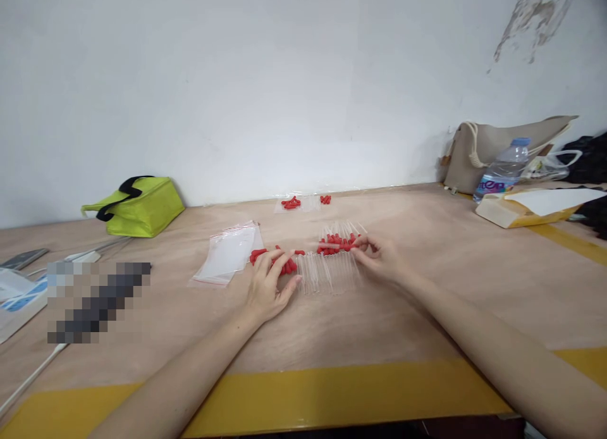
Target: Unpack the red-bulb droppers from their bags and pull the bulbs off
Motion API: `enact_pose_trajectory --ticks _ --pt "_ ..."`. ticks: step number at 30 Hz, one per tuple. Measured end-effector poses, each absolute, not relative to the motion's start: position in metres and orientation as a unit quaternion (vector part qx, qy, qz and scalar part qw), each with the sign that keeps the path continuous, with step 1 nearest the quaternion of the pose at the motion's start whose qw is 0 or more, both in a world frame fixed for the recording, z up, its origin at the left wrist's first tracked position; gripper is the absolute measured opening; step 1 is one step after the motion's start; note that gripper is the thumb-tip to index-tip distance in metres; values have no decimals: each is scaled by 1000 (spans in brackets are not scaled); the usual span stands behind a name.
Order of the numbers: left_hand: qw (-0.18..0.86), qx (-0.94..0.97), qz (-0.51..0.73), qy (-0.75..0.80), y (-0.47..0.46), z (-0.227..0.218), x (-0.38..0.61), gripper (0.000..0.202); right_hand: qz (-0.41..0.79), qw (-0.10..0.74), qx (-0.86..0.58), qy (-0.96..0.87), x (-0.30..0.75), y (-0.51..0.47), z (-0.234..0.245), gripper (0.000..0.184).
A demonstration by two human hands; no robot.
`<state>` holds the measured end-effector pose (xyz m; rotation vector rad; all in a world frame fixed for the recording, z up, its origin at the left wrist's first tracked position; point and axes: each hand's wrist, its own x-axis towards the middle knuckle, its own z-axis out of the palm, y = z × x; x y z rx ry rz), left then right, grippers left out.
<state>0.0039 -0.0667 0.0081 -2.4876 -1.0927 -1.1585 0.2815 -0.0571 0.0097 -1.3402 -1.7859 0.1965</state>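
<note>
My right hand point(377, 257) pinches the red end of a thin clear tube point(328, 245), held level and pointing left. Below and behind it lies a bunch of red-ended clear tubes point(334, 241), their clear ends pointing to the wall. A row of plain clear thin tubes point(327, 274) lies side by side in front of them. My left hand point(270, 287) rests with its fingers apart over a pile of small red rubbery pieces point(288, 266), thumb beside the left end of the row. Its fingers partly hide the pile, and I see nothing gripped in them.
Clear zip bags point(230, 252) lie left of the pile. Near the wall are small bags with red pieces point(291, 203). A lime-green bag point(147, 205) and a power strip point(28, 306) are at left; a water bottle point(505, 167), beige bag point(478, 151) and yellow-white packet point(516, 211) at right.
</note>
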Motion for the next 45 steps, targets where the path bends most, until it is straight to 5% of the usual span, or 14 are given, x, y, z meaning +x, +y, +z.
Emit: enact_pose_trajectory --ticks 6,15,28,45 --pt "163 -862 -341 -337 -66 7 5 23 40 399 -365 -840 246 -82 9 7" --pt "148 -885 -313 -310 -71 5 8 16 35 438 -387 -811 238 -84 2 8" --pt "179 -883 -313 -302 -71 4 12 15 -172 334 -352 -857 229 -85 1 19" --pt "135 -870 -350 -320 -67 3 -5 16 -86 346 -352 -865 258 -77 4 21"
